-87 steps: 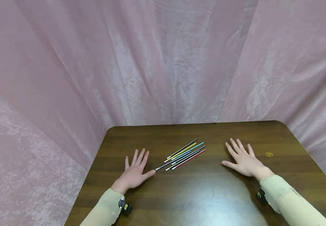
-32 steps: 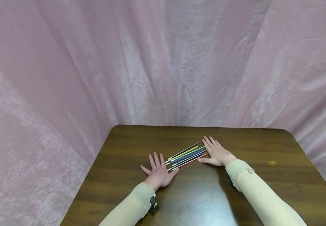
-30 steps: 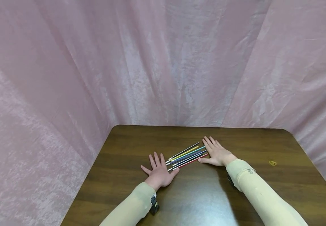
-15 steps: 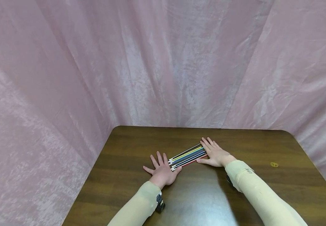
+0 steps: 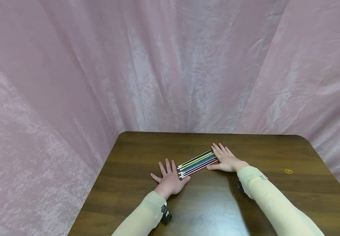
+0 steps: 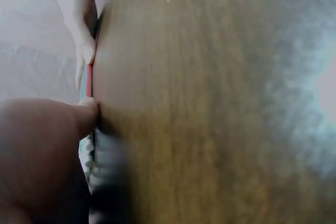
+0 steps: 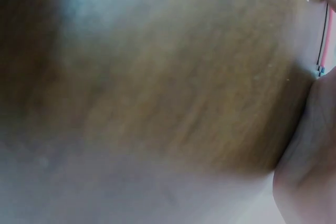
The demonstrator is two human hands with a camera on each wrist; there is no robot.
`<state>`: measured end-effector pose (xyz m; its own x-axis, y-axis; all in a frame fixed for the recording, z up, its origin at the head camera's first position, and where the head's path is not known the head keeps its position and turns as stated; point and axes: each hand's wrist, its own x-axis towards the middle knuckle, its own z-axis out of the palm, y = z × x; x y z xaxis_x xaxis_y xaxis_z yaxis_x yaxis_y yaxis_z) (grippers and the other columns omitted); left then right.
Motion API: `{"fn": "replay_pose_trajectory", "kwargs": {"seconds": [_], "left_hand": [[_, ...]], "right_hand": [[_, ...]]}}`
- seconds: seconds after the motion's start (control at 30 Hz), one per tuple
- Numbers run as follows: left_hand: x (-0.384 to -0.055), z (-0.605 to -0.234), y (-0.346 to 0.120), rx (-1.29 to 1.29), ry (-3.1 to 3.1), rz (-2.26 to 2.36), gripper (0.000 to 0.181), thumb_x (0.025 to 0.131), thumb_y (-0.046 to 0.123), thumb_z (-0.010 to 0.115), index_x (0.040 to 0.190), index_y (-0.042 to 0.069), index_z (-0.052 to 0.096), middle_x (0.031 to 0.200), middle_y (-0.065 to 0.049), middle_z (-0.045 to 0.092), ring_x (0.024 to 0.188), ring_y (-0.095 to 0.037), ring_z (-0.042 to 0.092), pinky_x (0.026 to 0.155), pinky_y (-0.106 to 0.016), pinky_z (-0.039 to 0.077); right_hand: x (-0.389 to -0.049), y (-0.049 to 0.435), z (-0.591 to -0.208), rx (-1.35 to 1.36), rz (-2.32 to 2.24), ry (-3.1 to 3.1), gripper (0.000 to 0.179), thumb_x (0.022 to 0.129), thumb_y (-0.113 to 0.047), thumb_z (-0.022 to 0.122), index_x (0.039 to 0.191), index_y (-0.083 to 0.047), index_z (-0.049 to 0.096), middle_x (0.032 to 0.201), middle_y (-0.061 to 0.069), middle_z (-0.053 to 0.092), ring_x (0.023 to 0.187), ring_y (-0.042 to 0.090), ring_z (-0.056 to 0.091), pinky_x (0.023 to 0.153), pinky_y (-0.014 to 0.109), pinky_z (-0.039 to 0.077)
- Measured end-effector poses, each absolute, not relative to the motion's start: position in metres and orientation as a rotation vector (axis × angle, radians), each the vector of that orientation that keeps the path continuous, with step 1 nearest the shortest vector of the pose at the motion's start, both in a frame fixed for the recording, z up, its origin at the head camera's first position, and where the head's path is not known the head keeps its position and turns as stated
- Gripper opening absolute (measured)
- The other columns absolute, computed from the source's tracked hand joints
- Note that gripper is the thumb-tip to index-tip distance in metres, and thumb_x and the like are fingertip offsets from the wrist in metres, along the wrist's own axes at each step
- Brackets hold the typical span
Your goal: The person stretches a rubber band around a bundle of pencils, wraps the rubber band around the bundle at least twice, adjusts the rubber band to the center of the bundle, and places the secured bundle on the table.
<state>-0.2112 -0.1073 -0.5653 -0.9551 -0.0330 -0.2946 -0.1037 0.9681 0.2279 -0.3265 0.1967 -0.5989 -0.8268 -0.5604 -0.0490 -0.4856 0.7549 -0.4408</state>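
Note:
Several pencils [image 5: 198,165] in black, yellow, blue and red lie side by side on the table, slanting up to the right in the head view, with their white ends at the left. My left hand [image 5: 171,180] rests on the table with fingers spread, its palm edge and thumb against those white ends. At the opposite ends my right hand [image 5: 226,160] lies with its fingers straight, index finger and thumb around the edge of the row. The left wrist view shows the red pencil [image 6: 89,80] between the two thumbs.
A small bunch of yellow rubber bands [image 5: 289,171] lies on the brown wooden table [image 5: 264,147], right of the right hand. Pink curtains [image 5: 170,65] hang behind the table's far edge and along its left side.
Both hands came inward to the pencils from either side. The pencils, earlier staggered and loosely fanned, now lie closer together with their ends nearly level. Over the last half second little moved.

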Motion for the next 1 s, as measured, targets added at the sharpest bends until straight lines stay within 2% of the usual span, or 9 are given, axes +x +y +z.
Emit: {"fn": "replay_pose_trajectory", "kwargs": {"seconds": [0.13,0.23,0.53,0.67,0.87,1.0], "left_hand": [[-0.211,-0.566,-0.103,-0.089,2.841,0.36,0.11,0.097,0.084,0.042,0.173,0.014,0.004,0.177,-0.018,-0.013,0.159,-0.051,-0.016,0.106,-0.09,-0.006],[-0.21,-0.563,-0.1,-0.107,2.876,0.379,0.109,0.097,0.084,0.044,0.173,0.013,0.01,0.177,-0.021,-0.007,0.159,-0.054,-0.012,0.105,-0.091,-0.004],[-0.212,-0.566,-0.092,-0.177,2.895,0.407,0.111,0.097,0.083,0.045,0.172,0.007,0.013,0.177,-0.024,-0.005,0.16,-0.052,-0.01,0.107,-0.09,-0.004],[-0.215,-0.57,-0.089,-0.196,2.884,0.382,0.112,0.097,0.085,0.041,0.172,0.009,0.01,0.177,-0.023,-0.009,0.16,-0.049,-0.014,0.107,-0.089,-0.006],[-0.216,-0.571,-0.09,-0.193,2.905,0.374,0.112,0.095,0.085,0.045,0.171,0.008,0.016,0.177,-0.023,-0.004,0.16,-0.05,-0.01,0.106,-0.09,-0.002],[-0.217,-0.572,-0.093,-0.176,2.882,0.366,0.113,0.096,0.086,0.042,0.172,0.008,0.012,0.177,-0.023,-0.007,0.16,-0.05,-0.013,0.107,-0.089,-0.004]], "right_hand": [[-0.326,0.198,-0.599,-0.845,-0.591,2.779,0.115,0.093,-0.08,0.059,0.17,-0.005,0.019,0.178,0.02,0.008,0.162,0.045,-0.001,0.126,0.063,0.0],[-0.325,0.196,-0.599,-0.853,-0.578,2.791,0.114,0.093,-0.081,0.057,0.17,-0.005,0.019,0.178,0.02,0.007,0.162,0.046,0.0,0.126,0.064,0.0],[-0.319,0.188,-0.6,-0.826,-0.519,2.823,0.118,0.094,-0.082,0.055,0.169,0.001,0.018,0.177,0.02,0.008,0.162,0.047,0.0,0.125,0.066,0.001],[-0.317,0.188,-0.601,-0.819,-0.528,2.832,0.117,0.095,-0.08,0.056,0.169,0.002,0.019,0.178,0.02,0.009,0.162,0.047,0.001,0.125,0.065,0.002],[-0.308,0.192,-0.602,-0.861,-0.567,2.831,0.116,0.095,-0.077,0.059,0.168,0.004,0.02,0.176,0.022,0.012,0.161,0.049,0.004,0.125,0.067,0.005],[-0.294,0.193,-0.594,-0.886,-0.594,2.812,0.113,0.098,-0.074,0.058,0.166,0.007,0.019,0.175,0.026,0.013,0.16,0.052,0.006,0.124,0.068,0.005]]}}
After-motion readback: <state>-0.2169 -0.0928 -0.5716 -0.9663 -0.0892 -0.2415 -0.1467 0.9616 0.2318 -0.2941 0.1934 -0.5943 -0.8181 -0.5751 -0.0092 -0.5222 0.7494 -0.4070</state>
